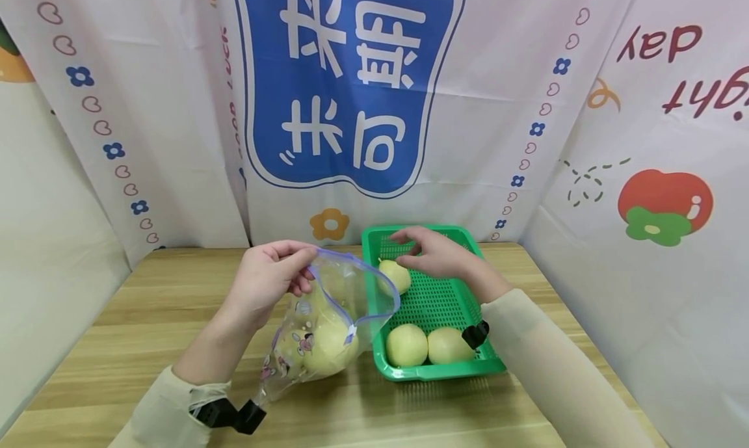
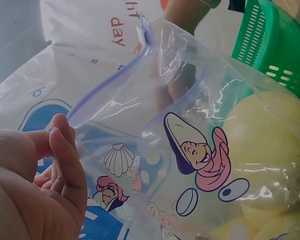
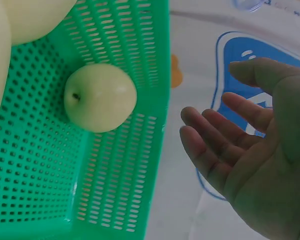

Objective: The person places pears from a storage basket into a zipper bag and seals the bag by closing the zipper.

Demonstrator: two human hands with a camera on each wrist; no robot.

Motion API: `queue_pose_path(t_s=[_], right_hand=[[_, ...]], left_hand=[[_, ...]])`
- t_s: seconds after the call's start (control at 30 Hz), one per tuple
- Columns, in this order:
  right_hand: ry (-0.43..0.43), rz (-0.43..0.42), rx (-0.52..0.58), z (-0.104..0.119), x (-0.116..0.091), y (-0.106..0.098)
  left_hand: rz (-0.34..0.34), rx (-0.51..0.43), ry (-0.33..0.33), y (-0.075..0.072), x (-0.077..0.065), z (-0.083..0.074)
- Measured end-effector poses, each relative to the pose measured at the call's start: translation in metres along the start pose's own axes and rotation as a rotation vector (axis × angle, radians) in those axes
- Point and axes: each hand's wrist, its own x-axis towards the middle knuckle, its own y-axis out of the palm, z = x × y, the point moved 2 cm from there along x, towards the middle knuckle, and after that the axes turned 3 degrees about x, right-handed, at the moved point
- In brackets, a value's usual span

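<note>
My left hand [image 1: 272,276] pinches the purple-edged rim of a clear zip bag [image 1: 365,334], whose mouth gapes toward the basket. Cartoon figures are printed on the bag, and pale yellow pears [image 2: 265,145] bulge inside its lower part. Over the far part of a green plastic basket [image 1: 409,372] hovers my right hand [image 1: 435,253], fingers loosely bent and holding nothing. A single pear [image 3: 100,98] lies by the basket's wall, below and left of that hand in the head view. Two more pears, one of them round [image 1: 406,345], sit side by side at the near end.
Bag and basket stand close together on a wood-grain table [image 1: 146,318]. Behind and beside it hang white printed cloths, one with a large blue panel [image 1: 345,136]. A black wrist camera [image 1: 234,415] hangs near the bag's lower corner.
</note>
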Motion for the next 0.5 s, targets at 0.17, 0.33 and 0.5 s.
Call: queue_pose_path(t_s=[0.17,0.33,0.5], right_hand=[[0.042,0.016,-0.052,-0.017,0.014,0.005],[0.078,0.04,-0.099,-0.024,0.026,0.01],[0.097,0.086,-0.144,-0.027,0.037,0.019]], left_hand=[[0.007,-0.009,0.0,0.0,-0.001,0.0],[0.012,-0.016,0.003,0.0,-0.001,0.0],[0.014,-0.013,0.002,-0.001,-0.002,0.0]])
